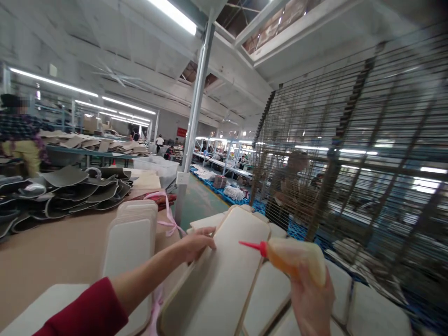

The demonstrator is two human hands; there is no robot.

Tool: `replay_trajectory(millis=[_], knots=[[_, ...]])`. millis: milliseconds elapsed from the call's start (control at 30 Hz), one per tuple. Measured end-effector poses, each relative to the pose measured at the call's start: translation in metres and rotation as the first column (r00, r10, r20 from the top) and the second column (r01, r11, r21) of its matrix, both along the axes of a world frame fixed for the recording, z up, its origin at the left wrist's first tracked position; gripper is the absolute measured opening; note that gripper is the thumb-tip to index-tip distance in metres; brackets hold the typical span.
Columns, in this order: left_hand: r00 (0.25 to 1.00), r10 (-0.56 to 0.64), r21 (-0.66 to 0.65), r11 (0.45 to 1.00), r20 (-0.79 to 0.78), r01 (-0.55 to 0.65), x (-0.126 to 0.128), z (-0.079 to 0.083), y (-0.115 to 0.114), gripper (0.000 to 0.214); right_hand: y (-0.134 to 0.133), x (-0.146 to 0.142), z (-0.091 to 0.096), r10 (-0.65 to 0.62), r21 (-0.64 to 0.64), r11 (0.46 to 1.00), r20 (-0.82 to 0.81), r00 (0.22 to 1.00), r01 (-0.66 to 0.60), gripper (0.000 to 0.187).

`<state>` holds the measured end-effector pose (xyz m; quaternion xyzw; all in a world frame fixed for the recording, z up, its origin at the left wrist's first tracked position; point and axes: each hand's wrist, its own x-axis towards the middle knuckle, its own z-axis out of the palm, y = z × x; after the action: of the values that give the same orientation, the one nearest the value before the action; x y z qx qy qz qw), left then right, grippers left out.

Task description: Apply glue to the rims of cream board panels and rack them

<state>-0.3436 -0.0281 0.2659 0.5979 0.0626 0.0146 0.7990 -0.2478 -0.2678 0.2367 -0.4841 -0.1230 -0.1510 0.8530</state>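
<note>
A: What does the left hand [194, 245] have?
B: The edge of a long white board [234, 256], which slants above other pale boards [269, 289]. Gripping the edge likely keeps it steady and leaves its broad face uncovered.
A: And the right hand [313, 296]?
B: It's wrapped around a soft-looking bottle [297, 255] of amber liquid, held on its side so the red nozzle [252, 245] points across the board. I can't tell whether the tip touches.
A: Why the neat pile [129, 252] to the left?
B: Those similar boards sit stacked on the brown tabletop [70, 247], edges roughly lined up, probably to save room and stay within reach.
</note>
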Motion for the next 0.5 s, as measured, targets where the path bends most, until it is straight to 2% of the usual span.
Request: replay_trajectory(millis=[67, 100, 233, 300, 333, 400, 500], knots=[[0.997, -0.07, -0.016, 0.997, 0.035, 0.071, 0.003, -0.001, -0.001, 0.054, 0.004, 0.005, 0.011, -0.053, 0.005, 0.999, -0.003, 0.999, 0.053, 0.061], [0.994, -0.095, -0.026, 0.995, 0.046, 0.096, 0.004, -0.001, 0.0, 0.054, 0.006, 0.0, 0.009, -0.065, -0.021, 0.998, -0.009, 0.998, 0.065, 0.062], [0.993, -0.111, -0.019, 0.993, 0.045, 0.112, 0.011, 0.0, 0.015, 0.058, 0.017, -0.057, -0.028, -0.081, -0.166, 0.983, -0.04, 0.996, 0.074, 0.069], [0.992, -0.109, -0.003, 0.994, 0.059, 0.109, 0.012, 0.002, 0.02, 0.061, 0.021, -0.077, -0.042, -0.086, -0.168, 0.982, -0.019, 0.996, 0.081, 0.069], [0.99, -0.125, 0.001, 0.992, 0.067, 0.125, 0.011, 0.003, 0.021, 0.062, 0.022, -0.08, -0.043, -0.105, -0.149, 0.983, -0.002, 0.994, 0.104, 0.068], [0.981, -0.179, 0.009, 0.984, 0.072, 0.179, 0.01, 0.004, 0.02, 0.06, 0.018, -0.07, -0.033, -0.183, -0.118, 0.976, 0.026, 0.983, 0.184, 0.066], [0.96, -0.265, 0.022, 0.964, 0.089, 0.264, 0.011, 0.001, 0.015, 0.056, 0.0, -0.048, -0.007, -0.305, -0.108, 0.945, 0.063, 0.95, 0.31, 0.066]])
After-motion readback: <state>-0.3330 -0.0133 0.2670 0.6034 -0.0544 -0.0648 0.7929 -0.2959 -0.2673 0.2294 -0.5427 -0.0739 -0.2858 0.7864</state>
